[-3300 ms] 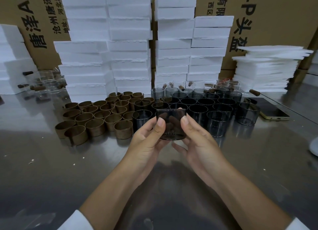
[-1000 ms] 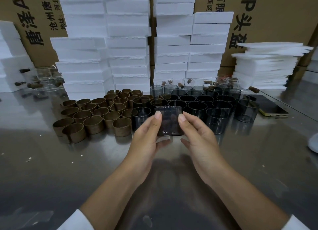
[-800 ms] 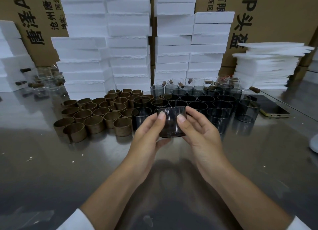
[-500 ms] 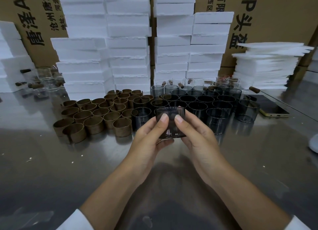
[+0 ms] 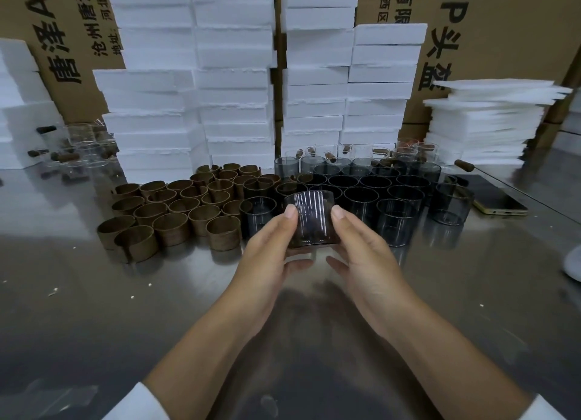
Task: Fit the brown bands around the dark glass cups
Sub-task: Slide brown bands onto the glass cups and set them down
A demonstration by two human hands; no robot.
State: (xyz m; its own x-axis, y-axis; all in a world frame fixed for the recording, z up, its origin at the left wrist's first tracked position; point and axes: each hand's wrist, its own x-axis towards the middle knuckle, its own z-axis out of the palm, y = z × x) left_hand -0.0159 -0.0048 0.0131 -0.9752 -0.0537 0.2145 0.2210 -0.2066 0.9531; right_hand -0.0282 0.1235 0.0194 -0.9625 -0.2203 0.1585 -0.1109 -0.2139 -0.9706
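I hold one dark glass cup (image 5: pixel 311 220) upright just above the steel table, in front of me. My left hand (image 5: pixel 270 249) grips its left side with the thumb on the near wall, and my right hand (image 5: pixel 361 249) grips its right side the same way. Fingers curl under and behind the cup. No brown band shows around it. Several brown bands (image 5: pixel 169 212) stand in rows to the left. Several dark glass cups (image 5: pixel 371 193) stand in rows behind and to the right.
Stacks of white foam blocks (image 5: pixel 232 83) and cardboard boxes (image 5: pixel 503 26) wall the back. A phone (image 5: pixel 490 196) lies at the right. Clear glasses (image 5: pixel 81 146) sit at the far left. The steel table (image 5: pixel 94 309) reflects light.
Both hands have kept hold of the same cup. It has been turned and shifted slightly between the fingers, with thumbs moving apart on the near wall.
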